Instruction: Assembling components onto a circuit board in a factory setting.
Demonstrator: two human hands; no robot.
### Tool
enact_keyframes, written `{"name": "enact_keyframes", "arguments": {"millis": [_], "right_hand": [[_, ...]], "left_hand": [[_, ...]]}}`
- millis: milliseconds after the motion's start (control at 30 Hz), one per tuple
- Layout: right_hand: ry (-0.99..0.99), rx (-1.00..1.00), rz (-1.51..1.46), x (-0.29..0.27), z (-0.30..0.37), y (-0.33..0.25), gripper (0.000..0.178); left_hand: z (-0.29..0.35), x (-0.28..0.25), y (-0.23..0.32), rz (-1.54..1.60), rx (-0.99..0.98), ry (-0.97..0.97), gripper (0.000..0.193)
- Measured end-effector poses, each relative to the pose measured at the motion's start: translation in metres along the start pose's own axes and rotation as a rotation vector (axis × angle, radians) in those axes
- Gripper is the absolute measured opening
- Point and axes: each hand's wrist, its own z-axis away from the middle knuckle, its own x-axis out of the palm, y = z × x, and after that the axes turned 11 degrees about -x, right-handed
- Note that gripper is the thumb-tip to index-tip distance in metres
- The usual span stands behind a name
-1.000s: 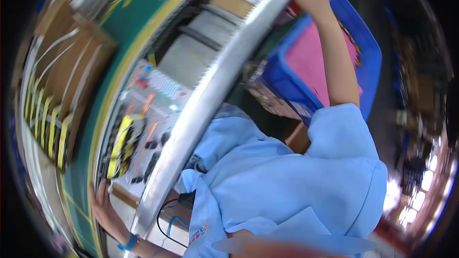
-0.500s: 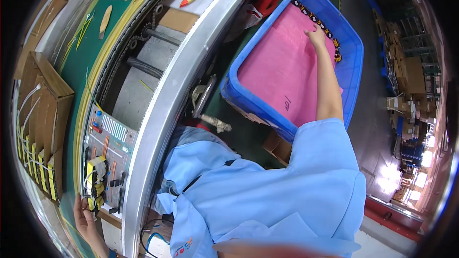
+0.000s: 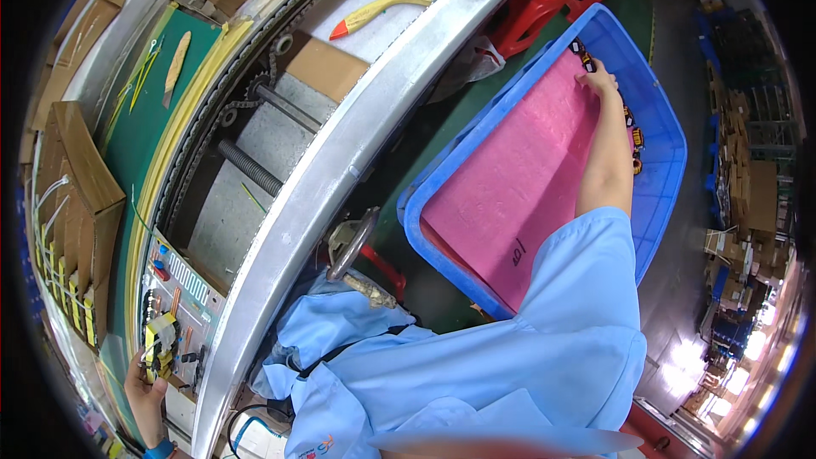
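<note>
My right hand (image 3: 600, 81) reaches into a blue plastic bin (image 3: 659, 149), over a row of small black and yellow wire-wound coils (image 3: 584, 55) along its far right side. Thumb and fingers look apart beside a coil; the fingertips are partly hidden. Pink foam sheet (image 3: 518, 170) lies beneath. At lower left, my left hand (image 3: 146, 391) is closed at the edge of a circuit board (image 3: 191, 293). Its fingers are beside a yellow transformer (image 3: 159, 340) with a white tie. The board bears copper strips, a blue part and black parts, and sits across the conveyor rails.
A curved metal rail (image 3: 340, 144) runs between the board and the bin. A paintbrush (image 3: 387, 7) lies on the conveyor line. A cardboard box (image 3: 81, 195) with yellow transformers stands at left. Red stools (image 3: 540, 13) are behind the bin.
The view has shifted, so the bin sits lower and farther right. My right hand has moved slightly farther along, onto the coil row. My left hand stays at the board's edge.
</note>
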Motion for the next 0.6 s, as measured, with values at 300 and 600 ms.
{"name": "enact_keyframes", "arguments": {"millis": [300, 600], "right_hand": [[0.003, 0.029, 0.199, -0.036, 0.063, -0.047, 0.07], [0.043, -0.181, 0.148, 0.014, 0.059, -0.023, 0.052]], "left_hand": [[-0.005, -0.001, -0.007, 0.019, -0.003, 0.017, 0.075], [-0.006, -0.014, -0.043, -0.055, 0.145, 0.06, 0.08]]}}
